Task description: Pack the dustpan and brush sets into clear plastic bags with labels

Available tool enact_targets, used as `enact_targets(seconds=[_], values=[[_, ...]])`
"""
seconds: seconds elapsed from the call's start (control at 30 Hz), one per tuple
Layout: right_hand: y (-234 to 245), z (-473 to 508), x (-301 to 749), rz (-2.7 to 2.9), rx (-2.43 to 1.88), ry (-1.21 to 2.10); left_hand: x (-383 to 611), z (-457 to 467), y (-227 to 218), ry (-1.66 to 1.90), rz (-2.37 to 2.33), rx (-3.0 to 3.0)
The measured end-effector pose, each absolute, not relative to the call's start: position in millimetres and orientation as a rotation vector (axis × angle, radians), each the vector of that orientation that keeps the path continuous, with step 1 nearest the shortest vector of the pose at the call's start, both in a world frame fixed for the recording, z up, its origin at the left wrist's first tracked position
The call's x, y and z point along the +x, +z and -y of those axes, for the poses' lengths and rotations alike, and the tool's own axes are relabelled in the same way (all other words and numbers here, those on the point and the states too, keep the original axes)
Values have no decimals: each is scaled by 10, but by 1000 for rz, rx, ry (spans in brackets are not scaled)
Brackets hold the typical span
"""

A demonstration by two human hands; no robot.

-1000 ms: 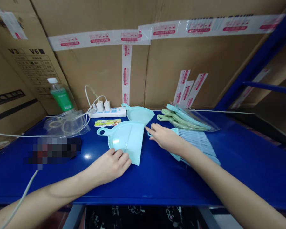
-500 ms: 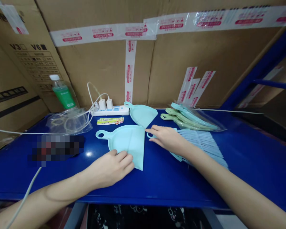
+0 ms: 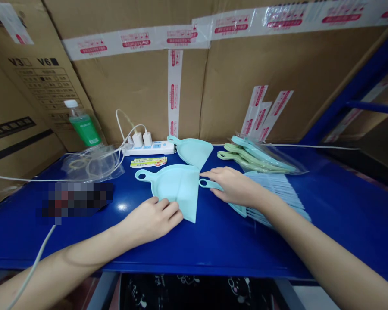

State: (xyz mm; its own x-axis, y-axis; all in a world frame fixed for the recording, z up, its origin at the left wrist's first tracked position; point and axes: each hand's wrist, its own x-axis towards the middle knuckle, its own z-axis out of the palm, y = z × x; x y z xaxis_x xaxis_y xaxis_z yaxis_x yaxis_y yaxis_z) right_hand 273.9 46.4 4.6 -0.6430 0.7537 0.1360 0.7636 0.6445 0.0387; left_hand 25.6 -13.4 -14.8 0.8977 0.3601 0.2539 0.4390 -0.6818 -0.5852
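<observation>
A light blue dustpan (image 3: 176,184) lies on the blue table with its handle to the left and its straight edge to the right. My left hand (image 3: 161,216) has its fingers curled over the near side of this pan and grips it. My right hand (image 3: 234,185) is closed round the handle of a light blue hand brush (image 3: 283,198). The brush's bristles spread out to the right, partly under my right forearm. Its ring-shaped handle end points at the dustpan, a small gap away. Just behind, a second light blue dustpan (image 3: 194,151) lies close to the first.
Green and light blue handled pieces in a clear bag (image 3: 261,157) lie at the back right. A power strip (image 3: 151,148) with chargers, colourful paper strips (image 3: 148,162), a green bottle (image 3: 86,128) and a plastic bag (image 3: 93,164) are at the back left. Cardboard (image 3: 126,82) stands behind.
The front dustpan has shifted slightly right and away from me, with my left hand on it. My right hand keeps hold of the brush, nearly in the same place.
</observation>
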Motion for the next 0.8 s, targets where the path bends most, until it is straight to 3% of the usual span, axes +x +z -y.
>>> enact_targets(seconds=[0.3, 0.67, 0.8], values=[[120, -453, 2798, 2696, -1272, -110, 255, 144, -118, -179, 530, -2419], [-69, -367, 2482, 2526, -781, 67, 317, 278, -76, -452, 391, -2688], [-146, -357, 2406, 2417, -686, 178, 244, 178, -8, -501, 564, -2586]])
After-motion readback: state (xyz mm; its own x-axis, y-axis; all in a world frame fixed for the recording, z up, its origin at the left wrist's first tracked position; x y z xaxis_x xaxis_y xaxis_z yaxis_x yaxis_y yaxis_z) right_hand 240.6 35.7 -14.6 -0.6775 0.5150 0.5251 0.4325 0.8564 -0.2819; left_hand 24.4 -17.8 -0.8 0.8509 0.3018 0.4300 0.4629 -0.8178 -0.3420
